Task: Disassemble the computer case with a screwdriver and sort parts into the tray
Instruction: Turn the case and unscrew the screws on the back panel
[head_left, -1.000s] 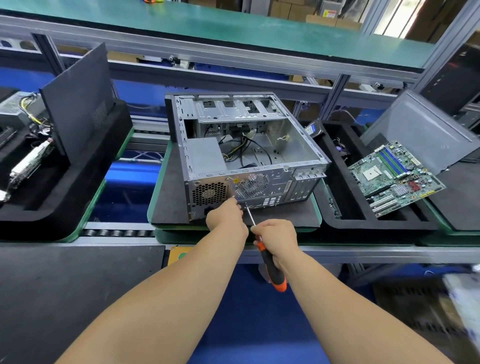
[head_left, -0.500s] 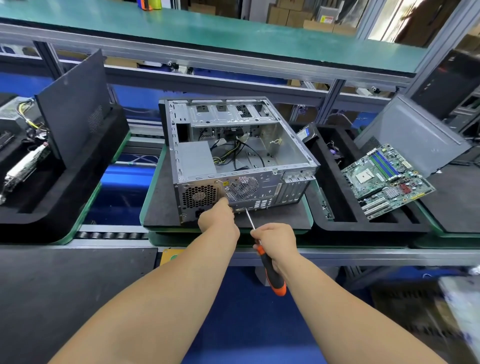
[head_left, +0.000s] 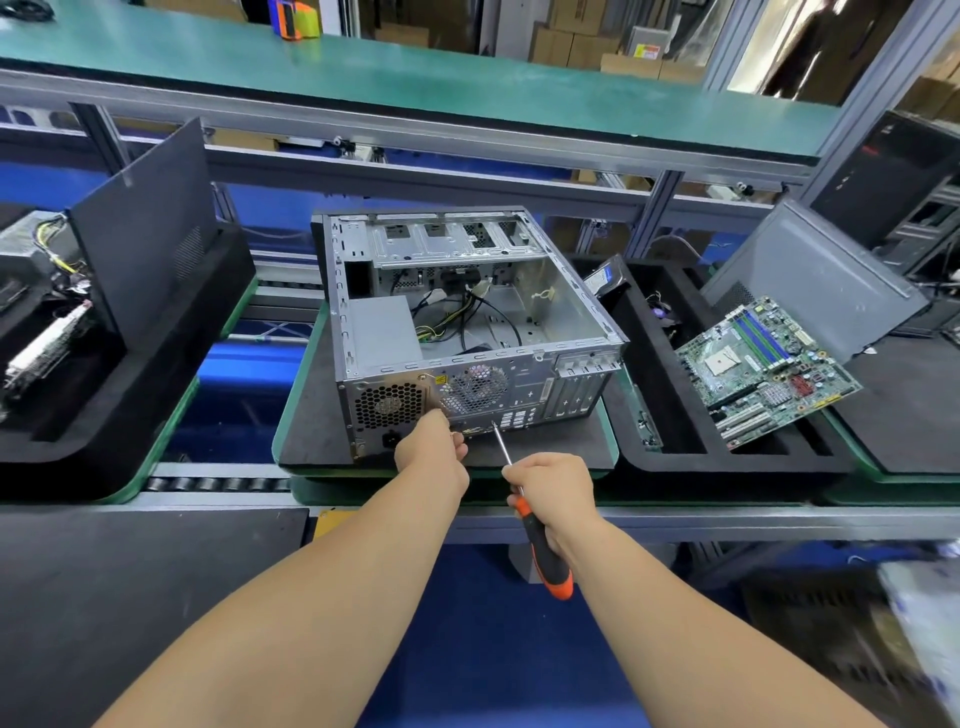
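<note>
1. working at the computer case (head_left: 467, 312), we have it lying open side up on a dark pad (head_left: 311, 436) on the green surface (head_left: 283, 415), rear panel toward us so its screws face the tool.
2. our left hand (head_left: 434, 449) is pinched at the panel by the power supply (head_left: 384, 338), probably steadying a screw; what it holds is hidden.
3. our right hand (head_left: 548, 488) is wrapped around the screwdriver (head_left: 540, 545), tip just beside the panel.
4. the motherboard (head_left: 763, 364) already leans in the black foam tray (head_left: 670, 452) at the right, near for sorting.
</note>
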